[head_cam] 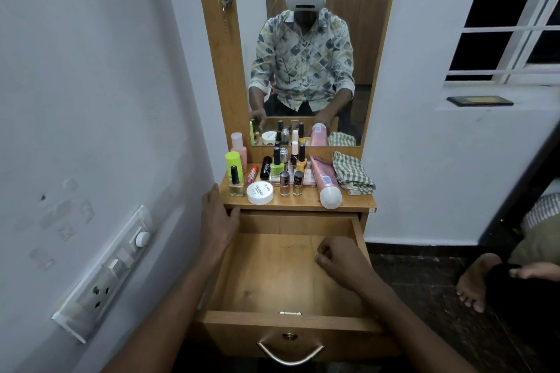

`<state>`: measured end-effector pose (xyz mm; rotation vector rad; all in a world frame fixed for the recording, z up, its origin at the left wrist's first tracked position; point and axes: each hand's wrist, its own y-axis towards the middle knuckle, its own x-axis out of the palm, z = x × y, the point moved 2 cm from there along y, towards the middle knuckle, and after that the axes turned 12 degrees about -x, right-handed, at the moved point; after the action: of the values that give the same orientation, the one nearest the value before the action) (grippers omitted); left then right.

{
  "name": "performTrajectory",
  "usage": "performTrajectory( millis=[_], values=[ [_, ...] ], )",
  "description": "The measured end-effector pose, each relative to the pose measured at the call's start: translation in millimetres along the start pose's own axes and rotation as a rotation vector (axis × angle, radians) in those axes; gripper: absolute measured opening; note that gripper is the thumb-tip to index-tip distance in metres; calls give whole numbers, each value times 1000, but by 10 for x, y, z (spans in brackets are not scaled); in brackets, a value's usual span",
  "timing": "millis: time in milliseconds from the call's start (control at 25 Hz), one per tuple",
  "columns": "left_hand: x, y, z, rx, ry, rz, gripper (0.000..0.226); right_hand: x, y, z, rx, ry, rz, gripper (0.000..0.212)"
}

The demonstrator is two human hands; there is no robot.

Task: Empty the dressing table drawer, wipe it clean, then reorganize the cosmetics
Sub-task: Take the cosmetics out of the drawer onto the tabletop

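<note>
The drawer [281,275] stood pulled out and bare; the cosmetics sat on the tabletop [306,201] beyond it. The cloth [353,174], folded, lay at one o'clock from the right hand [341,259], long axis running toward the mirror [303,48]; that hand, loosely clenched on nothing over the drawer floor, seemed the nearer. The left hand [216,215], released, rested on the drawer's left edge. Counted: one cloth, one tube [325,182], one white tub [260,193]; about eight polish bottles, the back ones hard to separate.
</note>
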<state>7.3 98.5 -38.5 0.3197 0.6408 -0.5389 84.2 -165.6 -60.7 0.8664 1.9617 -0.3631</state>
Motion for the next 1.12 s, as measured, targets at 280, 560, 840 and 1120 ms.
performTrajectory(
  millis=[280, 560, 840, 1120],
  values=[
    [45, -281, -169, -10, 51, -43, 52, -324, -426, 192, -95, -27, -8, 30],
    [85, -352, -266, 1, 156, -131, 58, -148, -549, 149, -80, 51, 87, 22],
    [53, -369, -262, -112, 162, -130, 64, -1225, 361, 566, 33, 2, 452, 47],
    [15, -448, -208, -86, 100, -139, 62, -1089, 1094, 827, -113, -333, 64, 50]
  ],
)
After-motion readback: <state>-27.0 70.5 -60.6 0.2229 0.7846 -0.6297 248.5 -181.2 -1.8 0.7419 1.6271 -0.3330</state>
